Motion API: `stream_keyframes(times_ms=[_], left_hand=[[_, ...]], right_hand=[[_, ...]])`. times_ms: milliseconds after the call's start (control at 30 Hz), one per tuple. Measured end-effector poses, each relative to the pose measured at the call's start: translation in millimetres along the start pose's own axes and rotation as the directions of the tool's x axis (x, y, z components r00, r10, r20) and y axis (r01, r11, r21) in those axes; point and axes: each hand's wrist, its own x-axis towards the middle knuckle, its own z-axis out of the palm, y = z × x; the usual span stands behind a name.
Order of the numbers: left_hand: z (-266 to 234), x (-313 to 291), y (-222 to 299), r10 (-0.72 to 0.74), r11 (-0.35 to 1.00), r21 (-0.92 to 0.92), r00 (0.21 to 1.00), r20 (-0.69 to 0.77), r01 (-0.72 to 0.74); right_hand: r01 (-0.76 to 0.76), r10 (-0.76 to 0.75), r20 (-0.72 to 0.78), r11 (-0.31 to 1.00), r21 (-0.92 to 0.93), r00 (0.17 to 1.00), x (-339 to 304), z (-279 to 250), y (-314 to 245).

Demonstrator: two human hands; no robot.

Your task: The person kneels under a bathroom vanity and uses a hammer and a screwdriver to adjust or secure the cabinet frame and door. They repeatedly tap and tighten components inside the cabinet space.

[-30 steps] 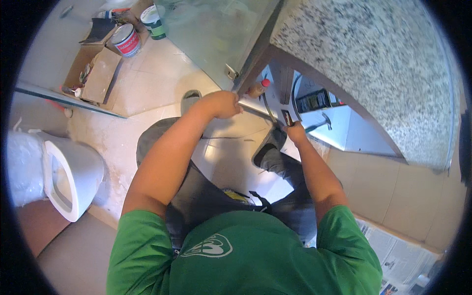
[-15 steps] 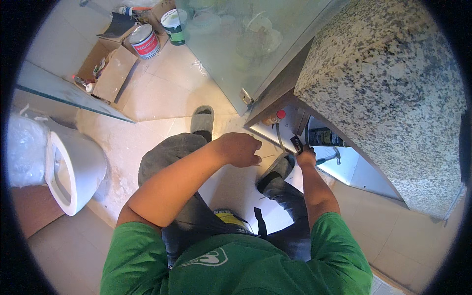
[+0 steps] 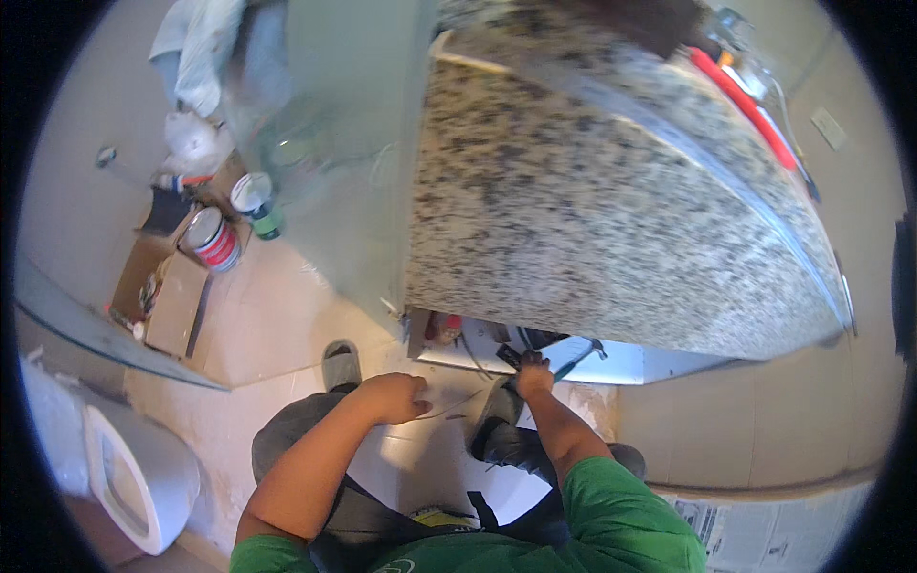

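My left hand (image 3: 390, 398) hangs over the floor between my knees, fingers curled in. A thin dark strand (image 3: 449, 409) shows by its thumb; whether the fingers grip it I cannot tell. My right hand (image 3: 535, 378) is closed round a black oblong object (image 3: 510, 356) with pale markings, at the open front of the cabinet (image 3: 478, 357). Just right of that hand, a hammer (image 3: 581, 357) with a teal handle lies at the cabinet opening. A red-capped bottle (image 3: 446, 328) stands inside at the left, and a black container (image 3: 541, 338) is partly hidden under the counter.
A speckled granite counter (image 3: 573, 210) juts over the cabinet. The glass panel (image 3: 344, 210) stands left of it. A cardboard box (image 3: 177, 320), a red-labelled can (image 3: 212, 241) and a green-white tub (image 3: 256, 205) sit far left. The toilet (image 3: 143, 477) is near left.
My view has tilted up, bringing the counter top and a red tool on it into sight. Both hands sit lower in the picture. The right still holds the black object.
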Motion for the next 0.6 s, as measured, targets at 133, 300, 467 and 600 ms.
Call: stream_keyframes(times_ms=[133, 300, 467, 600], left_hand=[[0.7, -0.5, -7.9, 0.025, 1.000, 0.005, 0.999, -0.035, -0.025], [16.1, 22.0, -20.8, 0.036, 0.997, 0.075, 0.994, -0.103, -0.028], [22.5, 29.6, -22.3, 0.161, 0.981, -0.079, 0.968, -0.194, -0.179], [10.1, 6.9, -17.3, 0.022, 0.999, -0.042, 0.994, -0.108, -0.027]], right_hand=[[0.227, -0.225, -0.040, 0.933, 0.280, 0.974, -46.2, -25.7, -8.6], [0.323, -0.489, -0.001, 0.574, 0.753, 0.872, -113.1, -137.2, -12.3], [0.297, -0.721, 0.143, 0.447, 0.844, 0.678, -186.8, -404.9, -17.1], [0.751, -0.492, -0.575, 0.516, 0.412, 0.653, -228.2, -573.9, -27.3]])
